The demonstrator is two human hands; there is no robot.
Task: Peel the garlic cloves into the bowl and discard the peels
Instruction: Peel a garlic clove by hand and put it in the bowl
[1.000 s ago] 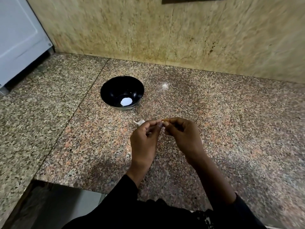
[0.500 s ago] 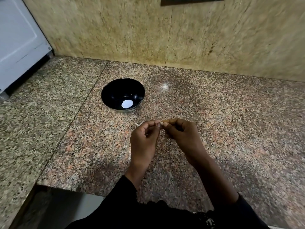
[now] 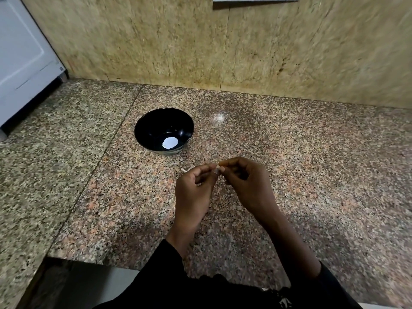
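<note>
Currently, both hands meet above the granite countertop, near its front edge. The left hand has its fingers curled, with thumb and forefinger brought together at the tips. The right hand is likewise curled, its thumb and forefinger meeting those of the left hand. Between the two sets of fingertips a small pale garlic clove is pinched; only a sliver of it shows, and how much skin remains on it cannot be determined. A thin white piece of peel lies on the countertop just beyond the left hand's knuckles, partly hidden by them.

A black bowl stands upright on the countertop, beyond and to the left of the hands and apart from them. One pale, rounded item rests on the bowl's inner floor; whether it is a peeled clove cannot be confirmed.

A mottled stone wall panel rises behind the countertop. A white appliance occupies the far left. Dark sleeves cover both forearms.
</note>
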